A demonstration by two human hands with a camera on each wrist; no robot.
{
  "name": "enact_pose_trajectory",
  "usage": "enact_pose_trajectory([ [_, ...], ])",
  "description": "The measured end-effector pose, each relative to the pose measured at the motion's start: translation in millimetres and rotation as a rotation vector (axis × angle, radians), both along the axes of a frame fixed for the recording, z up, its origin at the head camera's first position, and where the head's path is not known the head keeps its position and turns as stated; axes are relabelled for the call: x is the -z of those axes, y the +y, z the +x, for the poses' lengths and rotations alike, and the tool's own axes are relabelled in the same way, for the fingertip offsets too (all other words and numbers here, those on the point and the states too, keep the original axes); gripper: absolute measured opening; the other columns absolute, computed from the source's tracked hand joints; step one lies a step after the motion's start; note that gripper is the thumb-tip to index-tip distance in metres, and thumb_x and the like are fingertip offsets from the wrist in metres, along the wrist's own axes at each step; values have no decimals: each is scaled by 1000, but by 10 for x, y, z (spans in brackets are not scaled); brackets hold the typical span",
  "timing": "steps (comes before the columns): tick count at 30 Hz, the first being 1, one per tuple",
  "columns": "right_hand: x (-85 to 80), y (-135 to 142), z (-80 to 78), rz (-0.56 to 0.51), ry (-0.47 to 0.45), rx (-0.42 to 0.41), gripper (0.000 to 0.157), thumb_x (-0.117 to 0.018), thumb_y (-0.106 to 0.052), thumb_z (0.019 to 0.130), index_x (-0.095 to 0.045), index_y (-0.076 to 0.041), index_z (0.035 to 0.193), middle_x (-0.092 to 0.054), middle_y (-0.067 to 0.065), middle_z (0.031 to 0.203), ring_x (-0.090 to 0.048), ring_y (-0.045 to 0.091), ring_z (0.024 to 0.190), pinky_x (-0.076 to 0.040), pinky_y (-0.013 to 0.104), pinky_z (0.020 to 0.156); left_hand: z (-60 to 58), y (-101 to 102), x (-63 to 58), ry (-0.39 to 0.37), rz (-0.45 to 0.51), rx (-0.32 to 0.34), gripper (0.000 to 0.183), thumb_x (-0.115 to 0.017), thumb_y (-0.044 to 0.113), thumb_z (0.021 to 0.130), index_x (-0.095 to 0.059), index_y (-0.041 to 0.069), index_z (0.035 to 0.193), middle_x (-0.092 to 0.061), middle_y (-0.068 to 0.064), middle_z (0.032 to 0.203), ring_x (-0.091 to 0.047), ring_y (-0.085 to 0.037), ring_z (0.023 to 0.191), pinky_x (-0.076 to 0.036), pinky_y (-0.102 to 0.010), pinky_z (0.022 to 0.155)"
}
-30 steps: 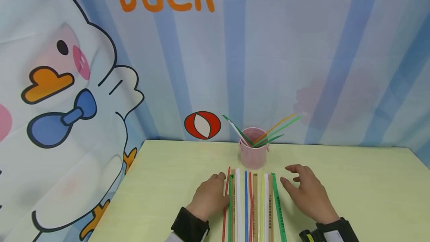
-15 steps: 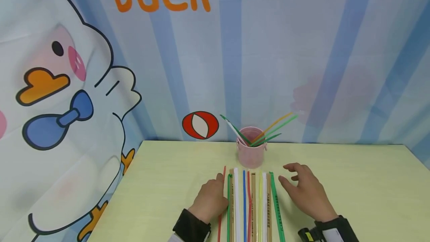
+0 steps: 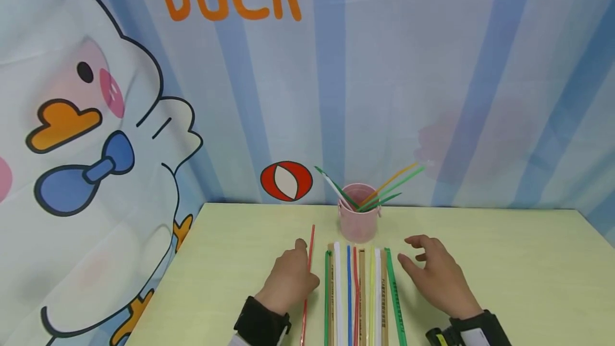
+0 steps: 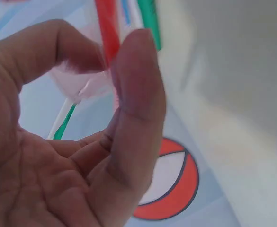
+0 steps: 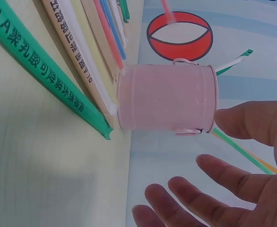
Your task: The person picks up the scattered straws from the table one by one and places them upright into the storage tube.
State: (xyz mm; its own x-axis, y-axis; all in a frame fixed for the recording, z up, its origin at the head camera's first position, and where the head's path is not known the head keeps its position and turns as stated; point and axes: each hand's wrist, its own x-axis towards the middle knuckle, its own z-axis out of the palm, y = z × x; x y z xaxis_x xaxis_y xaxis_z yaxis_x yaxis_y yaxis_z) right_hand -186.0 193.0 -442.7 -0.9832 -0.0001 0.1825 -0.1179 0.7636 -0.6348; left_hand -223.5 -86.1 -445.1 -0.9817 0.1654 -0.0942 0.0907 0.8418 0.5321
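Between thumb and index finger, my left hand point(image 3: 289, 276) pinches a red straw point(image 3: 311, 250), which stands apart from the row to its right. In the left wrist view the red straw point(image 4: 108, 28) passes between the thumb and a fingertip. A row of wrapped and coloured straws, among them a blue straw point(image 3: 348, 287) and a green wrapped straw point(image 3: 395, 298), lies side by side on the table. My right hand point(image 3: 442, 276) hovers right of the row with relaxed, spread fingers and holds nothing.
Behind the row stands a small pink bucket point(image 3: 359, 226) with several straws leaning out of it, a green straw point(image 3: 403, 177) among them. The pale table point(image 3: 504, 260) ends at a blue striped backdrop point(image 3: 384, 68) with a printed duck.
My left hand has drawn the red straw leftward, away from the green one beside it, and slightly up. My right hand keeps about the same place.
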Motion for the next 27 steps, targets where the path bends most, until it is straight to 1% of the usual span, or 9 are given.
enact_pose_trajectory([
  [4, -6, 5, -1, -3, 0, -2, 42, -58, -35, 94, -53, -5, 124, -54, 20, 121, -57, 30, 98, -50, 50, 76, 19, -54, -145, 35, 33, -30, 66, -66, 8, 74, -39, -6, 132, -62, -16, 86, -51, -22, 56, -42, -32, 45],
  [7, -9, 13, -2, -5, -3, -4, 43, -58, -35, 94, -53, -5, 124, -54, 21, 121, -57, 30, 98, -50, 50, 76, 44, -85, -231, 77, 55, -32, 63, -65, 9, 76, -40, -5, 132, -60, -11, 72, -50, -20, 50, -42, -31, 44],
  [10, -11, 23, -1, -7, -6, -9, 44, -57, -38, 95, -52, -5, 125, -54, 20, 121, -57, 30, 98, -50, 50, 76, 70, -111, -307, 130, 69, -17, 60, -65, 9, 77, -42, -4, 131, -55, -5, 63, -49, -17, 49, -43, -30, 46],
  [13, -13, 34, 4, -9, -4, -13, 45, -56, -40, 95, -52, -6, 125, -54, 20, 121, -57, 29, 99, -50, 50, 76, 94, -123, -374, 179, 82, 0, 56, -66, 11, 78, -46, -2, 128, -53, -1, 65, -49, -15, 53, -45, -30, 50],
  [16, -19, 48, 9, -16, -5, -11, 45, -56, -39, 95, -52, -6, 125, -54, 20, 121, -57, 30, 99, -50, 50, 76, 112, -132, -425, 243, 94, 15, 52, -68, 12, 77, -50, -1, 124, -54, 1, 68, -48, -13, 55, -45, -29, 50],
  [20, -32, 49, 4, -27, -18, -8, 47, -56, -41, 95, -52, -6, 125, -52, 21, 123, -56, 32, 100, -50, 51, 76, 124, -173, -465, 334, 130, 6, 42, -66, 11, 77, -54, 1, 116, -54, 2, 71, -48, -11, 55, -45, -28, 47],
  [24, -39, 45, 5, -34, -25, -9, 47, -56, -40, 94, -52, -6, 125, -53, 21, 122, -57, 33, 100, -50, 51, 76, 139, -202, -502, 384, 173, -8, 34, -63, 11, 77, -55, 4, 110, -54, 3, 73, -50, -9, 58, -44, -28, 49],
  [27, -37, 52, 12, -34, -19, -6, 44, -57, -37, 94, -52, -6, 125, -53, 22, 120, -57, 32, 98, -50, 52, 76, 134, -180, -543, 417, 195, -11, 30, -63, 12, 78, -55, 6, 107, -55, 3, 74, -50, -8, 60, -45, -29, 51],
])
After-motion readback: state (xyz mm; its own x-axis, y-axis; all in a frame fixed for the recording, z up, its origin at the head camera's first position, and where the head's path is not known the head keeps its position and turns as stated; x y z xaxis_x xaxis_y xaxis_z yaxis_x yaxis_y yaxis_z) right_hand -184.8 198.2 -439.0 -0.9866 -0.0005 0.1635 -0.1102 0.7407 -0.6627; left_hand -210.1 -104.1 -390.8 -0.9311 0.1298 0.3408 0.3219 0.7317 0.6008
